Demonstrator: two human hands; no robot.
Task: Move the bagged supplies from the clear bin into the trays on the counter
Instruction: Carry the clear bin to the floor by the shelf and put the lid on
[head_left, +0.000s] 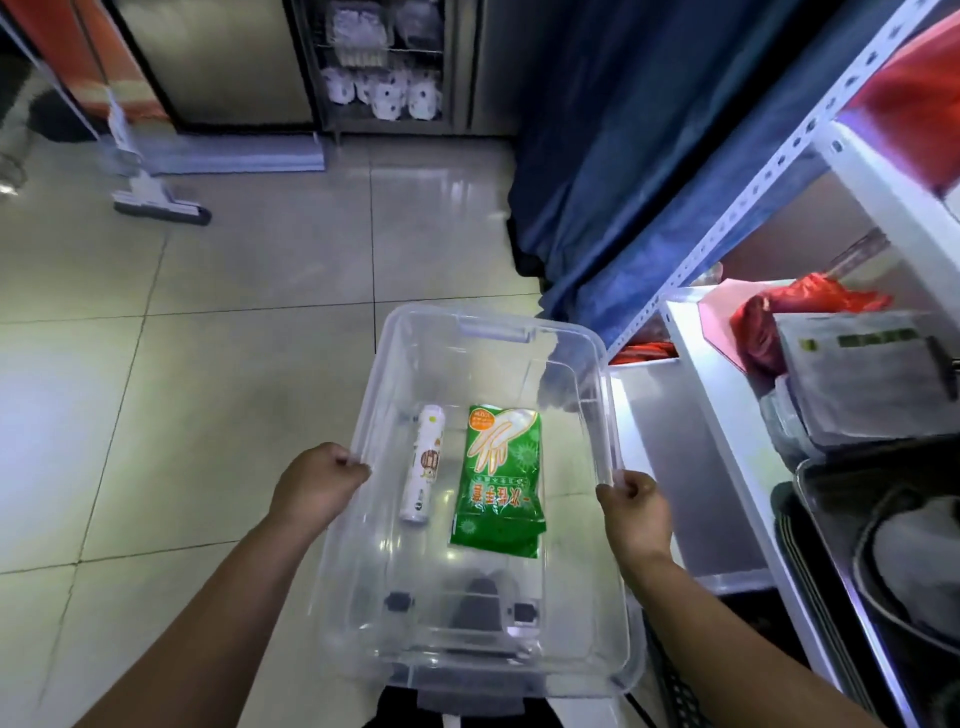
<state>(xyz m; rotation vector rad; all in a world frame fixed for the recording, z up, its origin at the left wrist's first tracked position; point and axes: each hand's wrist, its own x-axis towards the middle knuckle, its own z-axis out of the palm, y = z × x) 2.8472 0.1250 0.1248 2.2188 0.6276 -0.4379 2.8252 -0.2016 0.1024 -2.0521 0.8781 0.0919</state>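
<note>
A clear plastic bin (566, 639) is held in the air above the tiled floor. My left hand (317, 483) grips its left rim and my right hand (631, 501) grips its right rim. Inside the bin lie two items: a white roll in a wrapper (422, 465) on the left and a green bag of disposable gloves (501, 480) beside it on the right. At the right stands a white metal shelf (727, 415) with a dark metal tray (821, 499) low at its near end.
The shelf holds red bags (789, 317), a grey packaged bundle (857, 364) and a white cloth in the tray. A blue curtain (649, 156) hangs ahead on the right. A squeegee mop (156, 205) leans at the far left. A cabinet with paper rolls (384, 93) stands at the back.
</note>
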